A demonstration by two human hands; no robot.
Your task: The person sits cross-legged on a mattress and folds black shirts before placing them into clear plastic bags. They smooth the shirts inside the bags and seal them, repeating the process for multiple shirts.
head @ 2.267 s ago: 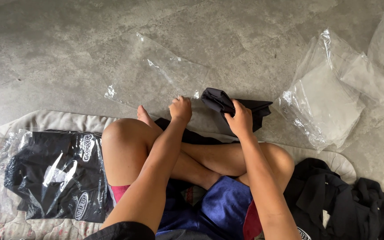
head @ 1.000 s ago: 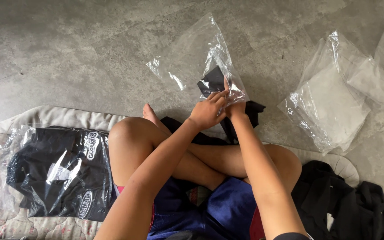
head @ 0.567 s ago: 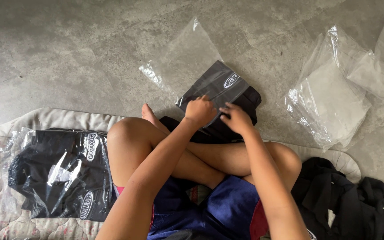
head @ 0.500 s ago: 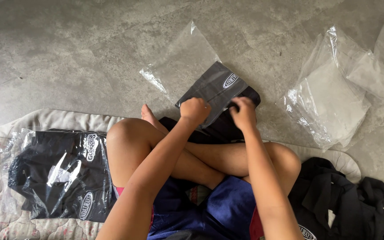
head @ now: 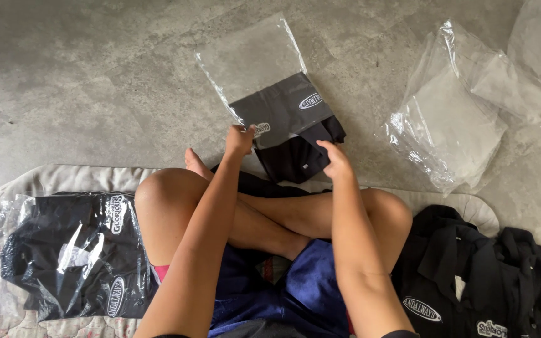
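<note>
Left hand [head: 240,139]: pinches the clear bag [head: 264,75] at its mouth corner.
Right hand [head: 336,161]: fingers loose, beside the folded black garment [head: 295,134], half inside.
Technique: hold the mouth taut, slide the garment flat.

Bagged black garments [head: 70,253] sit lower left, loose black shirts [head: 483,281] lower right, empty clear bags [head: 471,106] upper right on grey floor [head: 82,81].

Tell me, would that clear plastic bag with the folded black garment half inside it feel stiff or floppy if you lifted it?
Probably floppy: the clear plastic bag looks thin and wrinkled, and the folded black garment inside is soft cloth. Likely slippery too, since the film shines. The left hand grips its open edge; lifted there, it would probably sag.
</note>
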